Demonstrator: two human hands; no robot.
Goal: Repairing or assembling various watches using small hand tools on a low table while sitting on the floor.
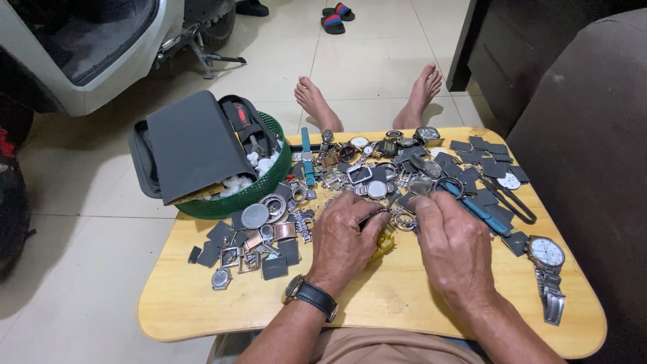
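My left hand [345, 237] rests on a small wooden table [377, 303], fingers curled around a thin dark tool whose tip points right; a yellow object [384, 244] peeks out under it. My right hand [453, 244] is close beside it, fingertips pinched over a small metal ring-shaped watch part [405, 221]. A dark-strapped wristwatch [310, 294] sits on my left wrist. Around both hands lie several watch cases, dials and bracelet pieces [367, 176].
A green basket [269, 185] with a grey tool case [195, 145] stands at the table's back left. Grey square pads [482, 158], a blue-handled tool [480, 210] and a steel watch [547, 259] lie right. My bare feet [317, 101], sandals [335, 19], a scooter and a sofa surround the table.
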